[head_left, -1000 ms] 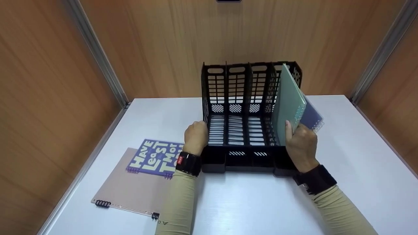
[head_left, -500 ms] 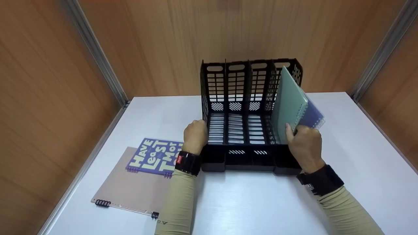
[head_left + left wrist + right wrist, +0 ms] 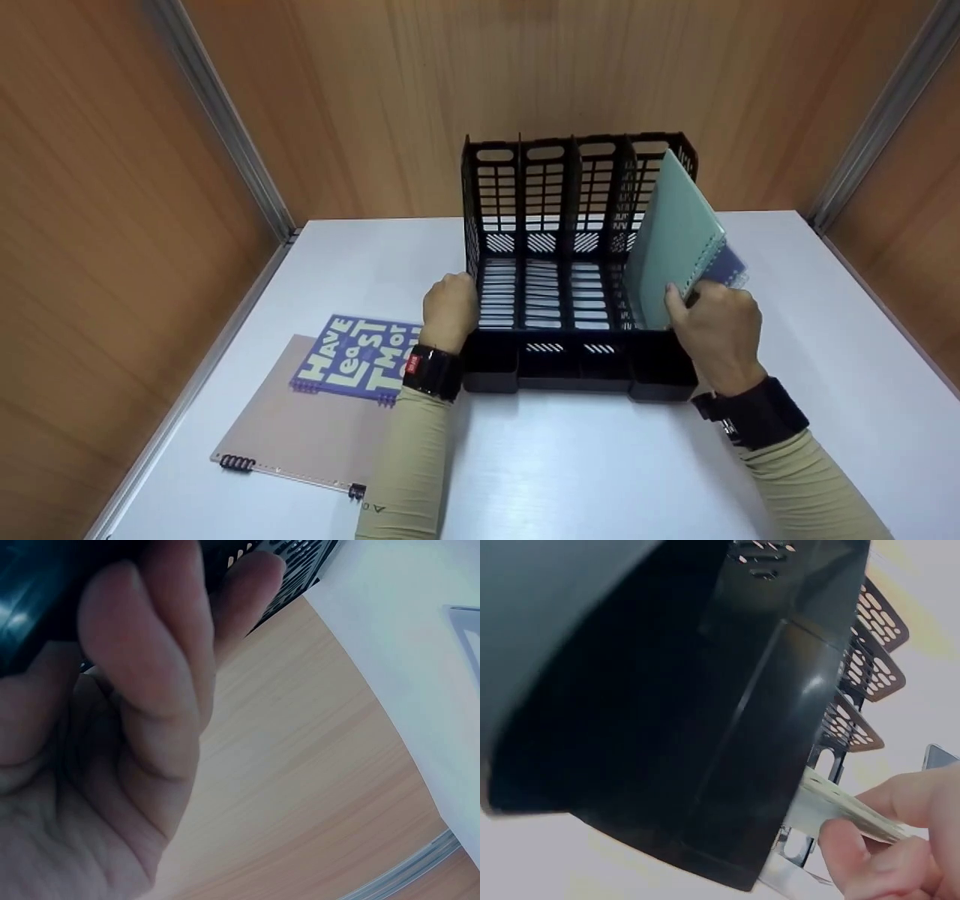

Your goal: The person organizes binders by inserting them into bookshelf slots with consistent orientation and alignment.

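A black file rack [image 3: 577, 379] with several upright slots stands on the table. At its left front edge, my left hand [image 3: 450, 307] grips the rack; in the left wrist view the curled fingers [image 3: 150, 675] are against its dark plastic. My right hand [image 3: 716, 330] pinches a mint-green spiral notebook [image 3: 671, 232] by its lower near corner, thumb on the cover. That notebook leans to the right in the rightmost slot. Behind it a purple notebook [image 3: 727, 268] shows only partly, and how it sits is hidden. The right wrist view shows the notebook's edge [image 3: 844, 808] between thumb and fingers.
Left of the rack, a purple notebook with large lettering [image 3: 352, 360] lies on a pinkish-beige notebook with black rings [image 3: 300, 431]. My left forearm covers part of both. Wooden panels [image 3: 337, 112] enclose the back and sides of the white table [image 3: 555, 465].
My right hand has moved to the right with the near edge of the mint-green notebook, covering more of the purple one behind. The left hand stays on the rack.
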`<action>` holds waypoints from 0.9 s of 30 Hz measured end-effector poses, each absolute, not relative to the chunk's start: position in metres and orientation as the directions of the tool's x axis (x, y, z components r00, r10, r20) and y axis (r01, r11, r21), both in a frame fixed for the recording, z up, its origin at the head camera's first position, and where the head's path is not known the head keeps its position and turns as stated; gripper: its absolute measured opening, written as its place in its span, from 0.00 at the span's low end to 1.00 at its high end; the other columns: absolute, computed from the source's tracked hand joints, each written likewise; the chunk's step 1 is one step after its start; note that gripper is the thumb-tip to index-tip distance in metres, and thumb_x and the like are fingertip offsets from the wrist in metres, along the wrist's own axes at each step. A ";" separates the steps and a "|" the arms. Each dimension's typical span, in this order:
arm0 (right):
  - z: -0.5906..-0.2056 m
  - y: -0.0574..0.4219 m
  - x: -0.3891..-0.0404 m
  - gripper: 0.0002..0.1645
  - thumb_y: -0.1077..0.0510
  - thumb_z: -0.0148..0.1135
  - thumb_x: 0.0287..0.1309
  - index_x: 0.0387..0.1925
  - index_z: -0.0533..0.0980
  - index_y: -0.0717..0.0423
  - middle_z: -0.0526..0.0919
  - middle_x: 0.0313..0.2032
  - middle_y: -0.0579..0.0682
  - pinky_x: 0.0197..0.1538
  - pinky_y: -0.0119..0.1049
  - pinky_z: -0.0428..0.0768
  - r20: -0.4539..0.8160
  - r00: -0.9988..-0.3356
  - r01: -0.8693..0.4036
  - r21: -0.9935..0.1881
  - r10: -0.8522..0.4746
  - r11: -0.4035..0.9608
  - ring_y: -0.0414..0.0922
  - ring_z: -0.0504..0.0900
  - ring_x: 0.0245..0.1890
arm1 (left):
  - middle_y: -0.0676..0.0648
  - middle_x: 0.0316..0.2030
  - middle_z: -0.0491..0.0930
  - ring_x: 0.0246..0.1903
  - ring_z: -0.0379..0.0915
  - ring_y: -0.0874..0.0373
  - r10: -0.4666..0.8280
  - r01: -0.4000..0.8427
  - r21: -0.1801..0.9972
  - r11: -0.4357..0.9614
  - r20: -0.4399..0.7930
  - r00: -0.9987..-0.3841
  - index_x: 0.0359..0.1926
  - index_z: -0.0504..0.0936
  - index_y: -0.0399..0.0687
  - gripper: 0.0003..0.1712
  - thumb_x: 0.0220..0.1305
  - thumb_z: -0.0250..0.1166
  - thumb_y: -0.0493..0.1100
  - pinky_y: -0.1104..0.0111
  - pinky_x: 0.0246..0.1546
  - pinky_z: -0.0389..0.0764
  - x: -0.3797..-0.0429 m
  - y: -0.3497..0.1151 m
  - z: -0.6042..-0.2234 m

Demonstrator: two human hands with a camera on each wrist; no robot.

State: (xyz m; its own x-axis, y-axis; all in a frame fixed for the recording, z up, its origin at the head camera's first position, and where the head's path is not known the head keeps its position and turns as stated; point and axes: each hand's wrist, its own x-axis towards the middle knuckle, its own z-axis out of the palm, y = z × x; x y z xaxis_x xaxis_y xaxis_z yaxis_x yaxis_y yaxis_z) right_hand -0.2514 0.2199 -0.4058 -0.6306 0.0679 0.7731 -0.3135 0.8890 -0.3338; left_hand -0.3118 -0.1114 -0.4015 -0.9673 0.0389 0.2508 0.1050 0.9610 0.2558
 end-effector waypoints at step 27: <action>-0.383 0.224 -0.234 0.28 0.54 0.73 0.59 0.07 0.78 0.59 0.69 0.06 0.50 0.14 0.38 0.53 0.827 -0.560 -0.300 -0.256 0.048 0.919 0.39 0.56 0.11 | 0.33 0.42 0.87 0.41 0.85 0.38 0.031 0.087 0.252 0.964 0.218 -0.975 0.40 0.87 0.34 0.11 0.64 0.58 0.29 0.48 0.41 0.84 -0.313 -0.112 -0.401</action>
State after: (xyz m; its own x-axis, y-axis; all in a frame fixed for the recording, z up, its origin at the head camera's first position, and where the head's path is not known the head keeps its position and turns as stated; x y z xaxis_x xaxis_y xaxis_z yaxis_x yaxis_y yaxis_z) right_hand -0.2345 0.2241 -0.3835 -0.5597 0.0478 0.8273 -0.2996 0.9191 -0.2558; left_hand -0.3129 -0.1116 -0.4006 -0.9754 0.0307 0.2182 0.0866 0.9639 0.2516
